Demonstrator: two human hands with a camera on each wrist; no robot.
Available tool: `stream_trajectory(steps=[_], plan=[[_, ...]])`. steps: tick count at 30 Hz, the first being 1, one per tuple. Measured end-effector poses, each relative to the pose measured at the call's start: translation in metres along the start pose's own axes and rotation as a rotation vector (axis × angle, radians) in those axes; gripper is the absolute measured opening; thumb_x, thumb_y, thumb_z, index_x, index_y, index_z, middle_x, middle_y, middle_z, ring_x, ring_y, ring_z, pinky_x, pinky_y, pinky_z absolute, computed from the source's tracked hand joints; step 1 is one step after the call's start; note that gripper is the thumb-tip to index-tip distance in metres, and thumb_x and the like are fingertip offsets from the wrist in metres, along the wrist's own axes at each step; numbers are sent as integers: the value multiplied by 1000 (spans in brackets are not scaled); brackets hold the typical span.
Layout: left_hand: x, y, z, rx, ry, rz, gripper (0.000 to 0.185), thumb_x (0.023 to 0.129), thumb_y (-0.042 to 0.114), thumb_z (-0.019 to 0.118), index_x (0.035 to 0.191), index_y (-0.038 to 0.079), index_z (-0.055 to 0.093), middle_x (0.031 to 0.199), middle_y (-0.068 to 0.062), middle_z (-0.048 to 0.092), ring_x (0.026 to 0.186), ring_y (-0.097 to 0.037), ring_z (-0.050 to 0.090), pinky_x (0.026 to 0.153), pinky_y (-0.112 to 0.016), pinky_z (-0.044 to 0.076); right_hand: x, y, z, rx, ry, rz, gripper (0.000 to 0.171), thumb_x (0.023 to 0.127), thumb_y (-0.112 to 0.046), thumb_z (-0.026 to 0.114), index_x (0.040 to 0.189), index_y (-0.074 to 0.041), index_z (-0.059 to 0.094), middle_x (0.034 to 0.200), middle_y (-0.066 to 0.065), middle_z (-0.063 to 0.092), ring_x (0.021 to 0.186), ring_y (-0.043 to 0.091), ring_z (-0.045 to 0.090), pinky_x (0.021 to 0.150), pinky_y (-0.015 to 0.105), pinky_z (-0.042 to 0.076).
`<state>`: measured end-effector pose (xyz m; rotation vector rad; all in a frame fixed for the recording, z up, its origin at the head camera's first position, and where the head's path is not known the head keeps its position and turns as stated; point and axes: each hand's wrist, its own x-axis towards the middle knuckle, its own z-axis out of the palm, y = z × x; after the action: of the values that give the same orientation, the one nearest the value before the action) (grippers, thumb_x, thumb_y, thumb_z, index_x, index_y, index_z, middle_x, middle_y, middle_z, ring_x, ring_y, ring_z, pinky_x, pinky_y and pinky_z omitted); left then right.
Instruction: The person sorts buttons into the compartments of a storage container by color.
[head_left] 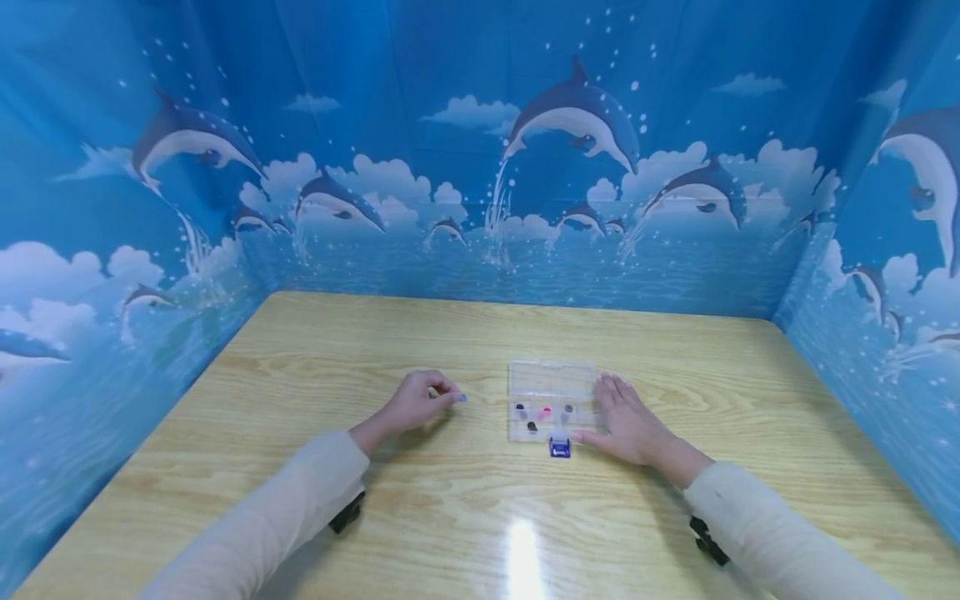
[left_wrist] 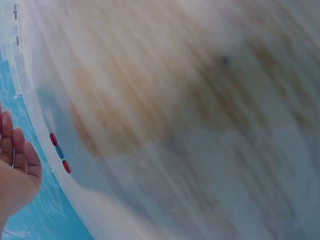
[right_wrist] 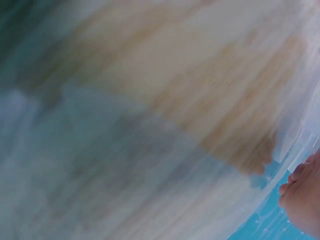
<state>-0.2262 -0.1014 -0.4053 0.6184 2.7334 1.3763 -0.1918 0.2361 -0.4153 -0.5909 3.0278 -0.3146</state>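
Observation:
A small blue piece is pinched between the thumb and index fingertips of my left hand, close over the table left of the box. The clear plastic box lies with its transparent lid folded back. Inside are small dark pieces, a pink piece and a greyish piece. At its front edge sits a dark blue clip-like part. My right hand rests with straight fingers along the box's right side, thumb by the front corner. Both wrist views show partial hands.
The wood-grain table ends at a blue dolphin-print curtain behind and on both sides. In the left wrist view, small red and blue shapes form a short row near the hand. Glare marks the table's front.

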Motion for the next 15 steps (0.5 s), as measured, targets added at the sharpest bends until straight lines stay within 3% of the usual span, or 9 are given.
stream_trajectory(steps=[15], plan=[[6,4,10,-14,-13,2,11,84,11,66,84,1,69,81,-9,65,69,-9,52,57,-17,43,0,1,1,5,10,-1,97,85,-61,49,139,15,20,147,34,17,137,47,14,113,54,14]])
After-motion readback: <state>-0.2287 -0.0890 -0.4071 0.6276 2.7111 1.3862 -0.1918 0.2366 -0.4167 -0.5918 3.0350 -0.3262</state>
